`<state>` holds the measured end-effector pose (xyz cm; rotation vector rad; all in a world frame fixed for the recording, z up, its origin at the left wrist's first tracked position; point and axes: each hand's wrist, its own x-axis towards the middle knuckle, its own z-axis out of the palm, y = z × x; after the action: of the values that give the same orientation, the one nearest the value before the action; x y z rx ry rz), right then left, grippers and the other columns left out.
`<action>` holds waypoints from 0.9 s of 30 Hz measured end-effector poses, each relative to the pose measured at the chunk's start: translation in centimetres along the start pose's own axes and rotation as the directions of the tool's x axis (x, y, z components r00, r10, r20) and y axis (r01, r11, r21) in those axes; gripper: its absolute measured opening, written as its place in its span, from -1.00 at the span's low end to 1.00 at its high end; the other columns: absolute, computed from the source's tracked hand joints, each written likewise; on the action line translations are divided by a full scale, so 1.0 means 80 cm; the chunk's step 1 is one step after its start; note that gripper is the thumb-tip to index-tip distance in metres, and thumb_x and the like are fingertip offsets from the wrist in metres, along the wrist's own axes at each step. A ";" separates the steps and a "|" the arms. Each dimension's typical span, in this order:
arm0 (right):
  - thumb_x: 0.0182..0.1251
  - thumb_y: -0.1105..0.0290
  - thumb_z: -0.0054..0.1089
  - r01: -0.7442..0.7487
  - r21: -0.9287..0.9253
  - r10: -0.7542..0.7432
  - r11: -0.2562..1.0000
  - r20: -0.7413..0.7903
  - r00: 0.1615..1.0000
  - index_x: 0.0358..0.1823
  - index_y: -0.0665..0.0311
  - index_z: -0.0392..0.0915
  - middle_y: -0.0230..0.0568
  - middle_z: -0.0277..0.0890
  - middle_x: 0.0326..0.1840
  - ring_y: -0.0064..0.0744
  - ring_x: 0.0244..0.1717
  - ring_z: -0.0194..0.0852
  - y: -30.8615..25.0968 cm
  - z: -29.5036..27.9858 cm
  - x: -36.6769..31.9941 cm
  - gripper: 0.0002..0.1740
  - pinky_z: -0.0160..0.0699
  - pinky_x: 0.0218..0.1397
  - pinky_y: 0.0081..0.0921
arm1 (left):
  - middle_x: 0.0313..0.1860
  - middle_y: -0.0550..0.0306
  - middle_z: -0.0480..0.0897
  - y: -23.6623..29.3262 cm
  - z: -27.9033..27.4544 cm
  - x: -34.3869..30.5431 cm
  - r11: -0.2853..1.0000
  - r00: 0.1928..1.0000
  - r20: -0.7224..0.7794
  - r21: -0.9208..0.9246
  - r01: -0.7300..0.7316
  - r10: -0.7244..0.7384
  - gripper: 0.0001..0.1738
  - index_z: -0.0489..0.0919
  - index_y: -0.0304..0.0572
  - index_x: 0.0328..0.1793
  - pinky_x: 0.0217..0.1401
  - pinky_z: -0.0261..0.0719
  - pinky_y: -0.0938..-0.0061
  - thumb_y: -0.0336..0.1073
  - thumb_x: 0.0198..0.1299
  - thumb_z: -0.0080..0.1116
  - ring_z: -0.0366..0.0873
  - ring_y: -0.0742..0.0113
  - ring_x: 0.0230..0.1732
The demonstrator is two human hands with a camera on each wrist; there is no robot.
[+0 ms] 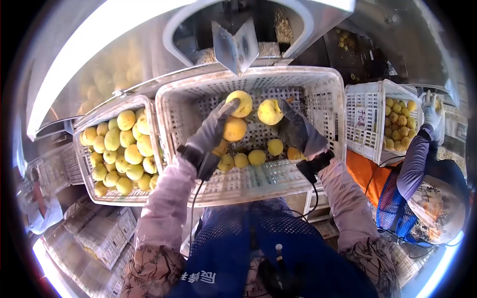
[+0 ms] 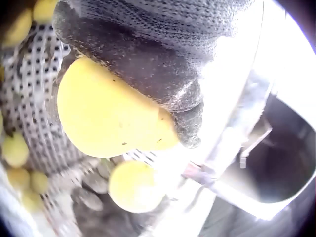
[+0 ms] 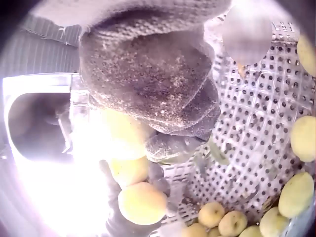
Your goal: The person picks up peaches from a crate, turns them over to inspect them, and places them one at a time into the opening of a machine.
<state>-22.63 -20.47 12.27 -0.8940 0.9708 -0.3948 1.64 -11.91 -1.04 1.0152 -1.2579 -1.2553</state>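
In the head view the gloved left hand (image 1: 214,128) grips a yellow fruit (image 1: 240,104), with a more orange fruit (image 1: 234,129) against it at the palm. Opposite, the gloved right hand (image 1: 298,130) holds a yellow fruit (image 1: 270,112) at its fingertips. Both hands are above a white perforated crate (image 1: 263,186). The left wrist view shows the left glove (image 2: 143,61) over two overlapping fruits (image 2: 98,111). In the right wrist view the right glove (image 3: 148,79) covers part of its fruit (image 3: 123,133), washed out by glare.
Several fruits (image 1: 257,157) lie along the crate's near side. A full crate of fruit (image 1: 113,146) stands at left, another crate (image 1: 365,116) at right beside a second person (image 1: 430,198). A metal chute with a V-shaped plate (image 1: 236,47) is beyond the middle crate. Cables hang from both wrists.
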 end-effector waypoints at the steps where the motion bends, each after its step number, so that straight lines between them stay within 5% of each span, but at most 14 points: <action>1: 0.53 -0.27 0.16 -0.111 0.140 0.112 0.984 0.006 0.994 0.39 0.25 0.51 -0.23 0.62 0.20 -0.39 0.07 0.59 0.002 0.003 0.001 -0.24 0.58 0.13 -0.43 | 0.26 -0.20 0.62 0.043 0.003 -0.002 0.984 0.988 0.029 -0.090 0.152 -0.150 -0.24 0.27 -0.16 0.62 0.30 0.67 0.22 -0.49 0.34 0.34 0.64 -0.05 0.24; 4: 0.57 -0.26 0.10 -0.102 0.191 0.065 0.976 0.189 0.980 0.43 0.18 0.49 -0.32 0.62 0.16 -0.52 0.02 0.57 0.029 0.007 0.006 -0.28 0.57 0.03 -0.46 | 0.31 -0.18 0.59 0.105 0.006 -0.009 0.862 0.973 0.066 0.455 -0.225 0.219 -0.39 0.29 -0.29 0.58 0.34 0.66 0.25 -0.44 0.46 0.22 0.63 0.06 0.27; 6: 0.54 -0.17 0.22 0.018 0.159 -0.044 0.987 0.157 0.987 0.51 0.16 0.43 -0.38 0.62 0.13 -0.60 -0.01 0.54 0.027 0.023 -0.006 -0.27 0.55 0.01 -0.48 | 0.30 -0.13 0.59 0.132 0.011 -0.012 0.952 0.996 0.007 0.294 -0.088 0.090 -0.48 0.30 -0.33 0.56 0.30 0.68 0.30 -0.28 0.60 0.07 0.64 0.15 0.24; 8: 0.45 0.11 0.43 0.159 0.219 -0.171 0.963 0.037 0.985 0.59 0.20 0.33 -0.31 0.60 0.18 -0.61 -0.01 0.52 0.029 0.038 -0.006 -0.22 0.53 -0.01 -0.53 | 0.29 -0.08 0.59 0.181 0.021 -0.015 0.715 0.898 -0.036 -0.620 0.324 -0.439 -0.46 0.34 -0.29 0.54 0.27 0.70 0.34 -0.05 0.66 -0.07 0.65 0.22 0.21; 12: 0.23 0.47 0.58 0.552 -0.242 -0.576 0.798 -0.039 0.816 0.62 0.30 0.26 -0.23 0.48 0.42 -0.33 0.40 0.45 -0.004 0.088 -0.022 -0.06 0.53 0.43 -0.32 | 0.28 -0.07 0.60 0.184 0.021 -0.026 0.836 0.946 -0.148 -0.520 0.173 -0.287 -0.36 0.41 -0.29 0.48 0.25 0.72 0.35 0.14 0.64 -0.10 0.65 0.26 0.18; 14: 0.08 0.58 0.65 0.542 -0.127 -0.554 0.831 -0.109 0.825 0.59 0.34 0.29 -0.17 0.45 0.45 -0.29 0.41 0.46 -0.026 0.108 -0.026 0.00 0.51 0.47 -0.34 | 0.29 -0.09 0.60 0.210 0.018 -0.028 0.901 0.957 -0.176 -0.410 0.141 -0.230 -0.33 0.41 -0.29 0.50 0.25 0.72 0.33 0.16 0.62 -0.07 0.66 0.24 0.19; 16: 0.12 0.56 0.63 0.587 -0.521 -0.717 0.620 -0.070 0.694 0.56 0.36 0.33 -0.12 0.46 0.43 -0.27 0.43 0.46 -0.039 0.111 -0.011 -0.05 0.52 0.47 -0.36 | 0.29 -0.09 0.61 0.230 0.012 -0.026 0.991 0.976 -0.200 -0.083 -0.100 0.082 -0.33 0.34 -0.24 0.58 0.24 0.71 0.36 0.06 0.57 0.10 0.66 0.17 0.20; 17: 0.12 0.53 0.62 0.587 -0.573 -0.748 0.573 -0.073 0.660 0.52 0.39 0.36 -0.06 0.49 0.40 -0.28 0.41 0.48 -0.047 0.115 -0.004 -0.09 0.53 0.44 -0.37 | 0.33 -0.12 0.58 0.242 -0.005 -0.017 0.613 0.929 -0.087 -0.773 0.165 -0.359 -0.25 0.24 -0.19 0.67 0.30 0.65 0.34 -0.18 0.47 0.29 0.60 0.04 0.29; 18: 0.12 0.53 0.62 0.599 -0.573 -0.760 0.559 -0.065 0.647 0.52 0.39 0.36 -0.06 0.49 0.40 -0.28 0.41 0.48 -0.060 0.123 0.003 -0.09 0.53 0.44 -0.37 | 0.33 -0.12 0.58 0.243 -0.016 -0.018 0.623 0.935 -0.090 -0.767 0.154 -0.342 -0.25 0.24 -0.19 0.67 0.30 0.65 0.34 -0.18 0.47 0.29 0.60 0.04 0.29; 19: 0.11 0.50 0.63 0.572 -0.595 -0.759 0.565 -0.101 0.644 0.50 0.40 0.37 -0.02 0.50 0.39 -0.24 0.40 0.50 -0.072 0.131 0.013 -0.10 0.53 0.42 -0.35 | 0.32 -0.10 0.58 0.234 -0.026 -0.022 0.983 0.956 -0.276 -0.120 -0.136 0.098 -0.41 0.32 -0.24 0.61 0.28 0.64 0.37 -0.21 0.56 0.13 0.59 0.12 0.27; 20: 0.10 0.47 0.64 0.540 -0.615 -0.753 0.574 -0.139 0.643 0.49 0.42 0.39 0.02 0.50 0.38 -0.19 0.40 0.51 -0.083 0.135 0.024 -0.10 0.54 0.41 -0.33 | 0.30 -0.07 0.59 0.222 -0.035 -0.029 0.718 0.841 -0.115 0.589 -0.370 0.528 -0.53 0.40 -0.30 0.55 0.27 0.63 0.40 -0.24 0.64 -0.02 0.58 0.19 0.24; 24: 0.08 0.37 0.67 0.407 -0.835 -0.784 0.372 -0.047 0.619 0.44 0.37 0.43 0.16 0.48 0.32 0.15 0.28 0.54 -0.081 0.124 0.085 -0.13 0.54 0.38 -0.19 | 0.32 -0.16 0.58 0.144 -0.075 -0.107 0.795 0.906 -0.196 0.572 -0.205 0.375 -0.32 0.25 -0.15 0.69 0.34 0.64 0.27 -0.50 0.48 0.13 0.59 0.03 0.30; 26: 0.10 0.35 0.67 0.387 -0.858 -0.795 0.337 -0.040 0.605 0.39 0.35 0.46 0.19 0.51 0.23 0.23 0.23 0.54 -0.080 0.127 0.100 -0.18 0.56 0.34 -0.14 | 0.33 -0.20 0.59 0.160 -0.073 -0.137 0.983 0.987 -0.154 0.181 -0.020 0.048 -0.07 0.20 -0.13 0.71 0.33 0.67 0.24 -0.55 0.23 0.37 0.65 -0.06 0.25; 27: 0.12 0.31 0.64 0.366 -0.852 -0.784 0.373 -0.079 0.616 0.37 0.37 0.48 0.15 0.52 0.22 0.20 0.21 0.54 -0.084 0.129 0.103 -0.21 0.55 0.32 -0.11 | 0.27 -0.22 0.63 0.148 -0.070 -0.157 0.937 0.967 -0.199 0.339 -0.085 0.160 -0.15 0.19 -0.14 0.69 0.31 0.69 0.22 -0.47 0.32 0.32 0.67 -0.04 0.21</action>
<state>-8.95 -24.95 15.82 -2.0955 1.2777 -0.9080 9.62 0.99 8.86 1.2571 -1.3555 -0.8225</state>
